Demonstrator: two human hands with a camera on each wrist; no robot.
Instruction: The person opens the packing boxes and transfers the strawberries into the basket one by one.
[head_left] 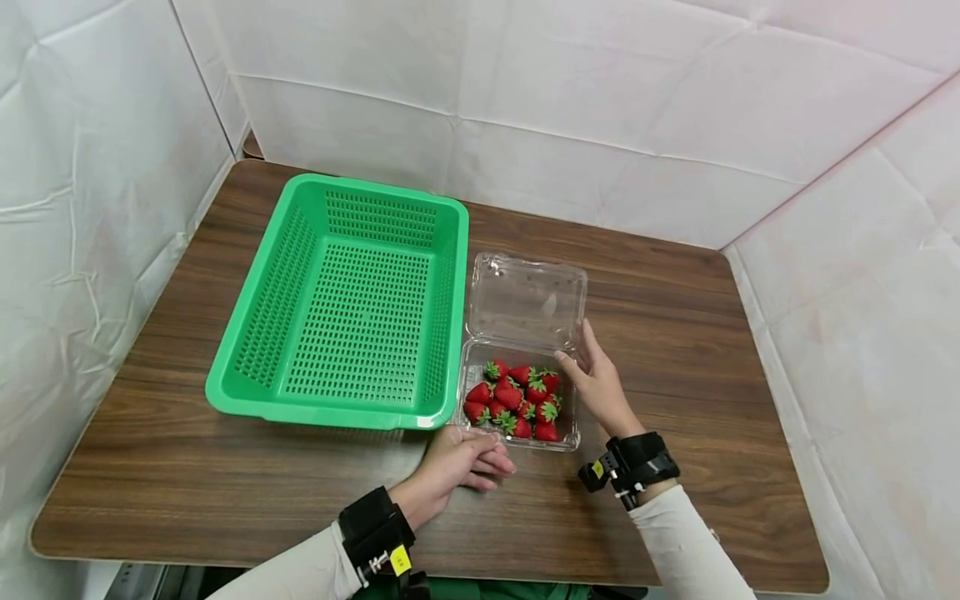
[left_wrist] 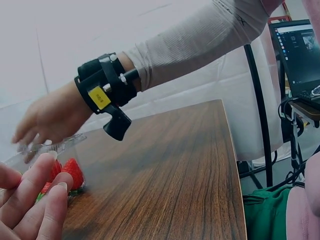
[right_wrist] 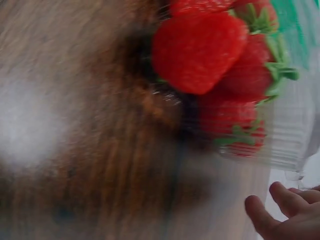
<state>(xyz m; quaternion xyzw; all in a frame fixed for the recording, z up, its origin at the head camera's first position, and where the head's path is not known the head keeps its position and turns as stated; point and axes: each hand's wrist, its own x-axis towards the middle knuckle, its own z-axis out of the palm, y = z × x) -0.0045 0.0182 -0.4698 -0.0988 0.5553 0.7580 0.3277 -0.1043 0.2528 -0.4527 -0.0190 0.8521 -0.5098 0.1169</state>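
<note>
Clamshell [head_left: 521,392] of strawberries [head_left: 516,398] open, long axis pointing away, lid at far end. Right hand [head_left: 596,379] relaxed, apparently touching its rim; left hand [head_left: 459,463] loosely curled, empty.

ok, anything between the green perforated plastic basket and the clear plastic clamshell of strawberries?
Nothing: in the head view the green perforated plastic basket and the clear plastic clamshell of strawberries sit side by side, with at most a sliver of bare wooden table between them.
</note>
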